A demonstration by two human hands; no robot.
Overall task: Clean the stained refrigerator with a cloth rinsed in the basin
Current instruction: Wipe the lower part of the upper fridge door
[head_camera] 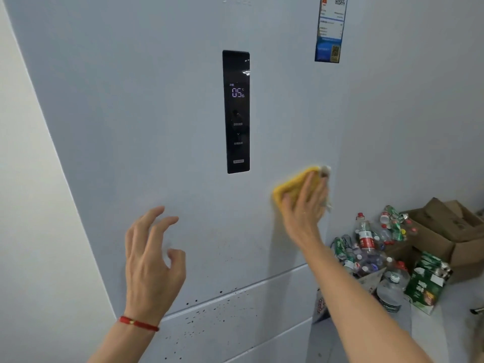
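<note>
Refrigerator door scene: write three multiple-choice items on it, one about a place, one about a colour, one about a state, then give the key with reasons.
1. Where do the dark stain specks lie on the refrigerator?
A. Around the control panel
B. Low down, by the seam under the upper door
C. On the energy label

2. What colour is the cloth?
A. Yellow
B. Blue
C. Red

3. What is the left hand doing?
A. Gripping the cloth
B. Pressing the panel
C. Holding nothing, fingers loosely curled

Key: 1 B, the specks cluster near the seam below both hands. 2 A, yellow shows under the right hand, which presses it flat on the door, right of the control panel. 3 C, the left hand is bare, near the door.
</note>
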